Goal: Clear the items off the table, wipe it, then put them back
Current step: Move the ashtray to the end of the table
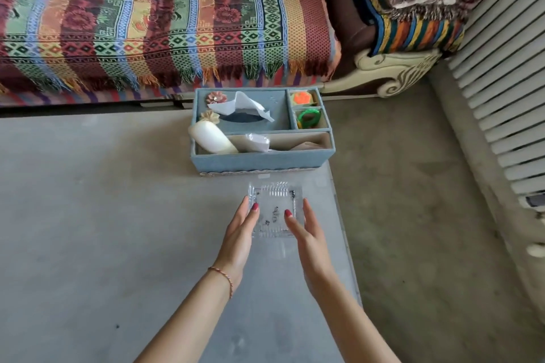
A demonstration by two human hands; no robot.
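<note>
The grey table (88,215) carries two things only, both near its right edge. At the far side stands a blue organizer box (262,160), and just in front of it, a little apart, lies a clear glass ashtray (275,196) with some dark ash specks inside.

The box holds a tissue (240,107) that sticks up from its slot, a white bottle (211,138) lying tilted in the long near compartment, and small colourful things in the two right compartments; I cannot tell what these are.

The left hand (239,233) is at the left side of the ashtray and the right hand (306,230) is at the right side. Both hands are open, with the fingers stretched forward and the thumbs over the glass. They seem to touch its edges or be very near, but no firm grip is visible, and I cannot tell if the ashtray is lifted from the table.

The rest of the table is bare, and no wiping cloth is in view. The pictures alone do not show which stage this is. Either the clearing is only beginning, so that clearing, wiping and putting back are all left, or the ashtray is just being set back after the wipe. The surface has some faint marks, so I judge that the early stage is a little more likely.
</note>
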